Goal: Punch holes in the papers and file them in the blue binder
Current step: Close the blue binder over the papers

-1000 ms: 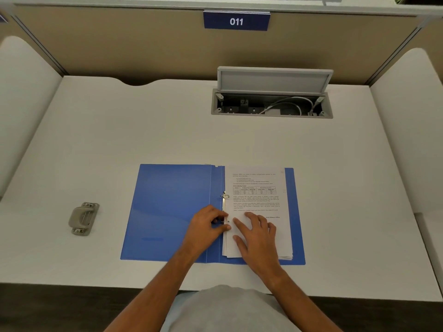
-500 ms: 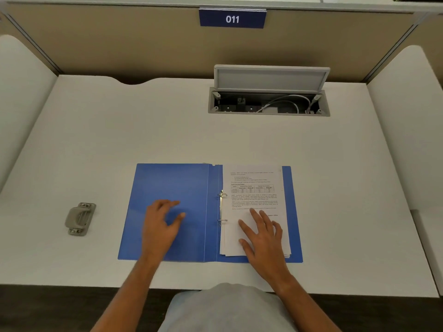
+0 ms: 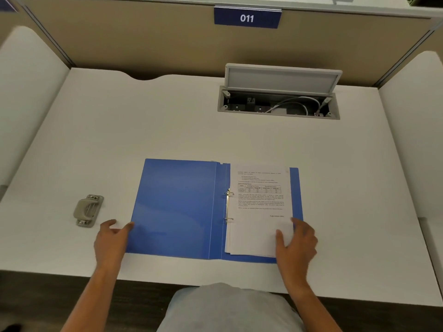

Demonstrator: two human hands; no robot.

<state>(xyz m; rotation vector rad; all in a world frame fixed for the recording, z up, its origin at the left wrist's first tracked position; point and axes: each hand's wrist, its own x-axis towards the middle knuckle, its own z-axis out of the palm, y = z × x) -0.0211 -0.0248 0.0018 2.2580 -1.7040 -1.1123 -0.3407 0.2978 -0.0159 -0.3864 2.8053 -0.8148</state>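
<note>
The blue binder lies open and flat near the desk's front edge. A stack of printed papers sits on its right half, threaded on the two metal rings by the spine. My left hand is at the left edge of the open cover, fingers touching that edge. On the papers' lower right corner rests my right hand, fingers relaxed and spread over the sheet edge and the binder's right border.
A grey hole punch stands on the white desk left of the binder. An open cable box with its lid raised is at the back right. Beige partition walls enclose the desk.
My left hand left the rings and slid left across the cover to its outer edge. My right hand shifted right to the papers' lower right corner.
</note>
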